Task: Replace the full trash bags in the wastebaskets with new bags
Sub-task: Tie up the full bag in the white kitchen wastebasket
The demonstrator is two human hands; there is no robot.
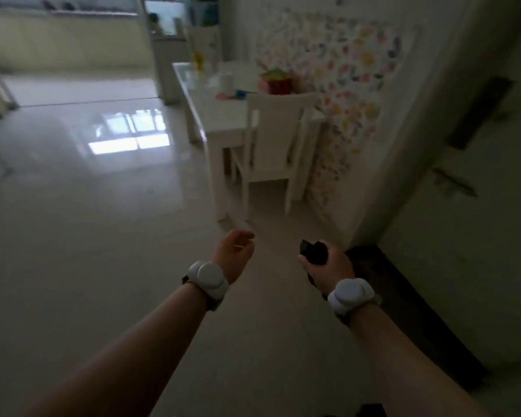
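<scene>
The right hand [328, 267] has its fingers [303, 261] curled round a small black bundle [315, 253], probably folded new trash bags carried ready for use. The left hand [234, 253] hangs loosely curled and empty, free to work. No wastebasket is in view.

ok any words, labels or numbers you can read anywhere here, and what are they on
No text can be read in this view.
wall chart: rows of small coloured pictures, any captions too blurred.
box on the table: bright colours, print too blurred.
black bundle in the right hand: no label shows.
</scene>
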